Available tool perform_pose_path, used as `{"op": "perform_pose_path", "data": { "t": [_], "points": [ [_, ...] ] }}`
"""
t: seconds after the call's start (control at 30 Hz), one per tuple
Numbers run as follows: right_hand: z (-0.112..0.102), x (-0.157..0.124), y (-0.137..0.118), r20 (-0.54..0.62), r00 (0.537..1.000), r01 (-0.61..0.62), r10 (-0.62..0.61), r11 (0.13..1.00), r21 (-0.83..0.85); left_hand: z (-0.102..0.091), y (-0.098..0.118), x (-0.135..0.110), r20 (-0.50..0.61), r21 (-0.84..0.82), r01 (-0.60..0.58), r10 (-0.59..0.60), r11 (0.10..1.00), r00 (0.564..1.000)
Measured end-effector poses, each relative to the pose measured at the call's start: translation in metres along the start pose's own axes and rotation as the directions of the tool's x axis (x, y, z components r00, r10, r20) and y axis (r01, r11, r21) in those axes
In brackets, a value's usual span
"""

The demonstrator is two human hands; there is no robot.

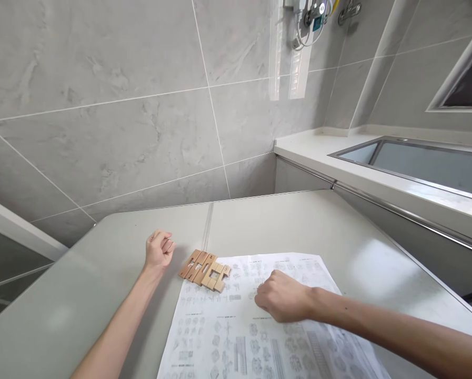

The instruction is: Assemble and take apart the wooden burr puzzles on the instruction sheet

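My left hand (pixel 159 248) is curled into a loose fist over the table, to the left of the wooden pieces, and no object shows in it. A group of notched wooden puzzle pieces (pixel 198 267) lies side by side, some darker brown and some paler, with numbers marked on a few. They rest on the upper left corner of a large printed instruction sheet (pixel 239 310). Closed with its knuckles up, my right hand (pixel 281 296) is over the sheet, right of the pieces. Nothing shows between its fingers, though their undersides are hidden.
The pale table (pixel 267 223) has a seam running toward its far edge. A grey tiled wall (pixel 141 105) stands behind it. On the right is a white counter (pixel 310 145) with a sink (pixel 425 163). Pipes and cables (pixel 310 21) hang on the wall above.
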State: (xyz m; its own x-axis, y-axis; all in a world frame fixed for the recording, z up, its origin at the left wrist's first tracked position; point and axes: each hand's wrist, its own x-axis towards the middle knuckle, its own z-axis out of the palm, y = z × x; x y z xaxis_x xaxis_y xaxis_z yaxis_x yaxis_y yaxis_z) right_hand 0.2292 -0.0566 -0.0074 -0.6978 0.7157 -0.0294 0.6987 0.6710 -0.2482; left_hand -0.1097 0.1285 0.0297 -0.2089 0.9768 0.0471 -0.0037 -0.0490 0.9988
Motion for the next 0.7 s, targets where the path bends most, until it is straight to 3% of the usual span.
{"op": "perform_pose_path", "data": {
  "t": [0.17, 0.27, 0.37, 0.53, 0.7],
  "points": [
    [-0.019, -0.001, 0.019, 0.05, 0.994, 0.104, -0.099, 0.99, -0.093, 0.002, -0.014, -0.025, 0.124, 0.211, -0.206, 0.183, 0.956, 0.975],
    [-0.03, 0.0, 0.033, 0.05, 0.995, 0.094, -0.088, 0.985, -0.141, 0.005, -0.016, -0.042, 0.218, 0.35, -0.388, 0.329, 0.853, 0.919],
    [-0.039, 0.002, 0.045, 0.049, 0.997, 0.066, -0.058, 0.981, -0.182, 0.008, -0.01, -0.053, 0.367, 0.448, -0.533, 0.395, 0.718, 0.842],
    [-0.044, 0.001, 0.054, 0.051, 0.999, 0.028, -0.018, 0.977, -0.212, 0.004, -0.004, -0.064, 0.597, 0.541, -0.648, 0.299, 0.536, 0.745],
    [-0.042, -0.001, 0.051, 0.078, 0.997, 0.029, -0.012, 0.976, -0.217, -0.006, -0.02, -0.065, 0.744, 0.613, -0.746, 0.129, 0.26, 0.656]
  ]
}}
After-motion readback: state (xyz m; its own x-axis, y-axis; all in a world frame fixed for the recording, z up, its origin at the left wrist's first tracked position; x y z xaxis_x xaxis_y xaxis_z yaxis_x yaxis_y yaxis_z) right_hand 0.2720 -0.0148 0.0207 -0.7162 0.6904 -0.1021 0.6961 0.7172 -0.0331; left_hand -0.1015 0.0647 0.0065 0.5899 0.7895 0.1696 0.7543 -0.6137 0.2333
